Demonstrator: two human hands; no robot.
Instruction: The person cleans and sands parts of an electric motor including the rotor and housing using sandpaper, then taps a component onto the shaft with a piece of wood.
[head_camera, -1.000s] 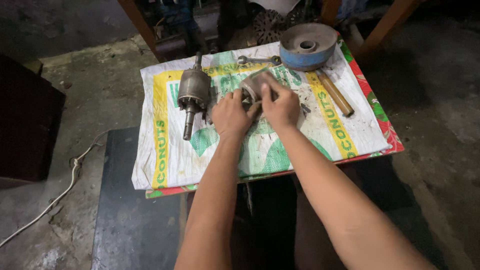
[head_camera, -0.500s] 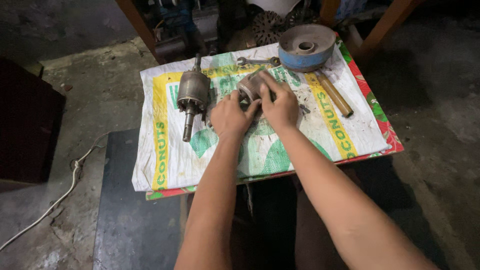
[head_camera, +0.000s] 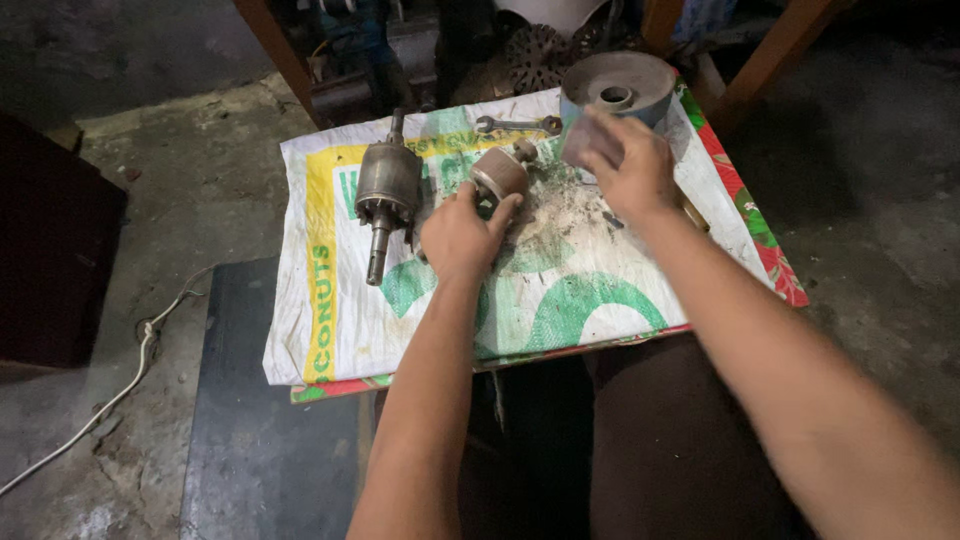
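Spread over a low bench on a concrete floor, a printed sack (head_camera: 560, 290) carries the parts. Left hand (head_camera: 462, 232) grips a small cylinder (head_camera: 499, 173), fingers curled round it. Right hand (head_camera: 628, 166) pinches a grey scrap (head_camera: 582, 140), just below the bowl (head_camera: 618, 85). Left of the left fingers lies a rotor (head_camera: 386, 190); beyond them, a spanner (head_camera: 518, 124).

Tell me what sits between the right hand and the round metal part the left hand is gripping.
Nothing visible: only dusty sack lies between the right hand and the metal part held by the left hand.
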